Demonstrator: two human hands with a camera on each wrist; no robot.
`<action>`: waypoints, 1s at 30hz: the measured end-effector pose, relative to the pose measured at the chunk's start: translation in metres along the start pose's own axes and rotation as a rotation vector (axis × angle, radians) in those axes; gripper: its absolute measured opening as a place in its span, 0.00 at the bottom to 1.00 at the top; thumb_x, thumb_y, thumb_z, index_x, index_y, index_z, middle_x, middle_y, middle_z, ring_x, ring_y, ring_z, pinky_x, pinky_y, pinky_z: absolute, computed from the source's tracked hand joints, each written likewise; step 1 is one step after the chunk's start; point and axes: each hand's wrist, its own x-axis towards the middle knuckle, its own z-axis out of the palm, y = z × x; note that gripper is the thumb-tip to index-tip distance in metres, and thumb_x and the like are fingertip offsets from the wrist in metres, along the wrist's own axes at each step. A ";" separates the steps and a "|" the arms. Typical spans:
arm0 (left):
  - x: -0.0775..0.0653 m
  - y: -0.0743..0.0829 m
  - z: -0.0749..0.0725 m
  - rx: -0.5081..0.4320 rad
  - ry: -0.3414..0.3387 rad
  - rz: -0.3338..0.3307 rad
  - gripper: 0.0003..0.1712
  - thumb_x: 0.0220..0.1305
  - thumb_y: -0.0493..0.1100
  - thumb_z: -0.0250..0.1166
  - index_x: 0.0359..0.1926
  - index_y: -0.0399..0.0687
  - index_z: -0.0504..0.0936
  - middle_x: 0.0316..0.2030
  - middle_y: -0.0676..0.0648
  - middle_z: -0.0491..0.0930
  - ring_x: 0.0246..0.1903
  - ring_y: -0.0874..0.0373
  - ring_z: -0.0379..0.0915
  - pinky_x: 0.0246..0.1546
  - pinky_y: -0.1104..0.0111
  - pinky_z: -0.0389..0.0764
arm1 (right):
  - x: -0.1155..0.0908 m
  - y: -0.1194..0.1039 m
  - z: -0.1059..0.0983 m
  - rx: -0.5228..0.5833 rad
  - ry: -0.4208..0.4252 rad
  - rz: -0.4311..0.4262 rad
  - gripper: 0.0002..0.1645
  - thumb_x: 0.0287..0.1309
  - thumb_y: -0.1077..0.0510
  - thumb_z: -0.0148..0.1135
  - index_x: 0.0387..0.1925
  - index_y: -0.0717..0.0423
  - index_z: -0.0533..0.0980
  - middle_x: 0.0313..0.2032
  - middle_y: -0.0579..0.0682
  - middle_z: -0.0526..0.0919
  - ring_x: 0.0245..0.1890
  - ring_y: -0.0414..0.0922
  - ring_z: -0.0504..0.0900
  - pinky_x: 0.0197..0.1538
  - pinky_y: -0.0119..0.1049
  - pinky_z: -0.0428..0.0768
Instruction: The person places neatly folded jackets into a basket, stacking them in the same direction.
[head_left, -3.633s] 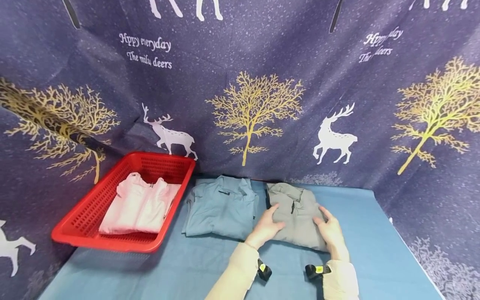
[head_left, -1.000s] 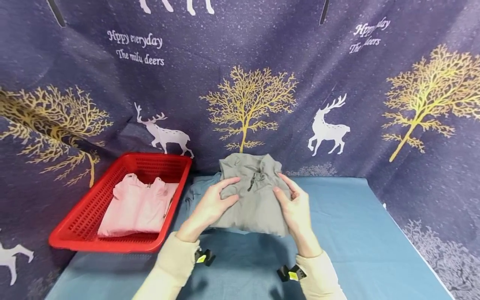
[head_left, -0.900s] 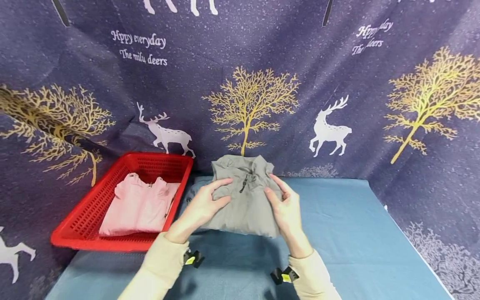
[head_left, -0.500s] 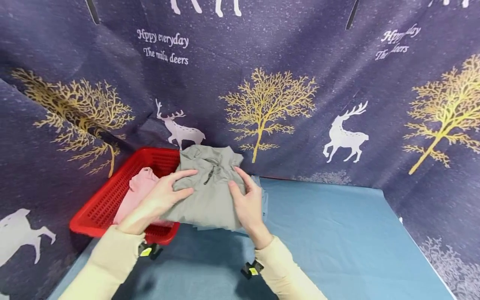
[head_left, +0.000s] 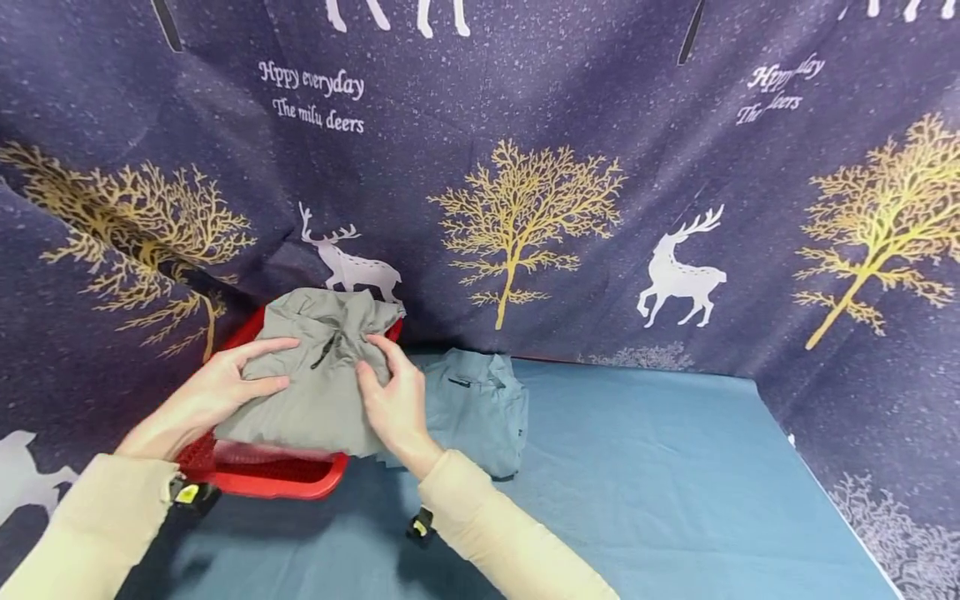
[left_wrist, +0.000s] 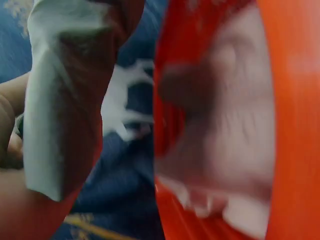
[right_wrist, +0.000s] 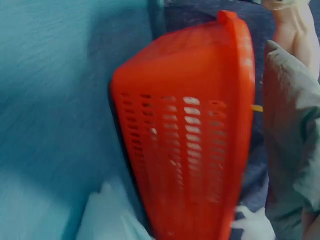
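Both hands hold a folded grey jacket (head_left: 311,400) with a dark zip pull, raised over the red plastic basket (head_left: 262,485). My left hand (head_left: 213,387) grips its left edge, thumb on top. On the opposite edge, my right hand (head_left: 397,400) has its thumb and a finger on the cloth, the other fingers hidden beneath. In the left wrist view the pink folded jacket (left_wrist: 245,120) lies inside the basket, below the grey one. The right wrist view shows the basket's slotted side (right_wrist: 185,135) with the grey jacket (right_wrist: 290,130) above its rim.
A folded blue jacket (head_left: 480,417) lies on the blue table cover (head_left: 637,467), just right of the basket. Behind the table hangs a dark blue cloth (head_left: 570,92) printed with deer and trees.
Both hands have lifted the grey jacket from the table's right side and carried it left, past the blue jacket, to over the basket. The blue jacket is uncovered again.
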 end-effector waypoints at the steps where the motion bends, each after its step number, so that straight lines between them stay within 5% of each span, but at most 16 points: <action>1: 0.000 -0.004 -0.005 0.013 -0.013 -0.009 0.36 0.61 0.55 0.69 0.69 0.52 0.71 0.68 0.41 0.63 0.65 0.46 0.56 0.52 0.76 0.62 | 0.000 0.001 0.007 -0.010 -0.009 0.008 0.22 0.58 0.59 0.64 0.55 0.44 0.79 0.51 0.40 0.83 0.47 0.37 0.81 0.50 0.31 0.76; 6: 0.003 -0.025 -0.024 0.067 -0.101 -0.072 0.39 0.62 0.54 0.68 0.71 0.48 0.66 0.71 0.32 0.54 0.66 0.39 0.52 0.53 0.51 0.64 | 0.000 0.007 0.033 -0.117 -0.112 0.048 0.21 0.58 0.57 0.65 0.54 0.42 0.79 0.45 0.42 0.85 0.43 0.36 0.82 0.45 0.25 0.75; 10: 0.005 -0.040 -0.030 0.081 -0.178 -0.124 0.41 0.62 0.51 0.69 0.71 0.43 0.65 0.70 0.27 0.50 0.67 0.30 0.47 0.54 0.42 0.66 | -0.003 0.010 0.047 -0.208 -0.247 0.066 0.20 0.59 0.56 0.66 0.54 0.42 0.79 0.42 0.43 0.85 0.43 0.37 0.81 0.45 0.25 0.75; 14: 0.006 -0.053 -0.032 0.096 -0.216 -0.138 0.38 0.63 0.45 0.68 0.70 0.38 0.65 0.69 0.24 0.51 0.65 0.27 0.49 0.53 0.39 0.68 | -0.006 0.011 0.057 -0.304 -0.344 0.065 0.20 0.59 0.57 0.66 0.53 0.42 0.80 0.40 0.42 0.83 0.46 0.40 0.79 0.47 0.26 0.74; 24: 0.013 -0.059 -0.027 0.271 -0.274 -0.079 0.32 0.58 0.33 0.67 0.63 0.27 0.69 0.62 0.20 0.60 0.61 0.23 0.54 0.52 0.38 0.67 | -0.001 0.008 0.068 -0.588 -0.420 0.003 0.21 0.53 0.62 0.66 0.50 0.44 0.83 0.44 0.39 0.85 0.49 0.42 0.79 0.49 0.26 0.74; 30: 0.012 -0.062 -0.020 0.314 -0.328 -0.084 0.34 0.55 0.29 0.68 0.62 0.23 0.67 0.60 0.17 0.59 0.60 0.21 0.53 0.54 0.36 0.64 | 0.000 0.004 0.079 -0.809 -0.495 0.055 0.06 0.52 0.59 0.68 0.35 0.46 0.84 0.35 0.43 0.86 0.40 0.41 0.82 0.41 0.28 0.77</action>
